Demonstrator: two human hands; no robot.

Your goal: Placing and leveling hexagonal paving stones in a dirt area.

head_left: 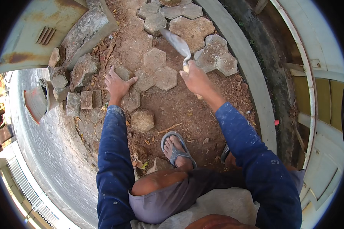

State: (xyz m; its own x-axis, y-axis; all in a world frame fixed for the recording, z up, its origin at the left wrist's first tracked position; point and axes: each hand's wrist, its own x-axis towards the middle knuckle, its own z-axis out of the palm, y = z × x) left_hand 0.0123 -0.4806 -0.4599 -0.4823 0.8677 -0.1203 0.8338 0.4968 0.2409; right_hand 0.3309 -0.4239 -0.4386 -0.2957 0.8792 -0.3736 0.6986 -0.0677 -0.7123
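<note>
My right hand is closed round the wooden handle of a trowel, whose grey metal blade points up and to the left over the bare soil. With fingers spread, my left hand rests on a paving stone at the left side of the laid pavers. Just right of that hand lie joined hexagonal pavers, dusted with brown soil. A larger joined paver sits beyond my right hand, near the curb. Below my left wrist is a loose rounded stone.
A concrete curb curves along the right. Loose blocks and a rough stone lie at the left, beside a bucket on its side. A rusty metal panel stands at the upper left. My sandalled foot is on the soil.
</note>
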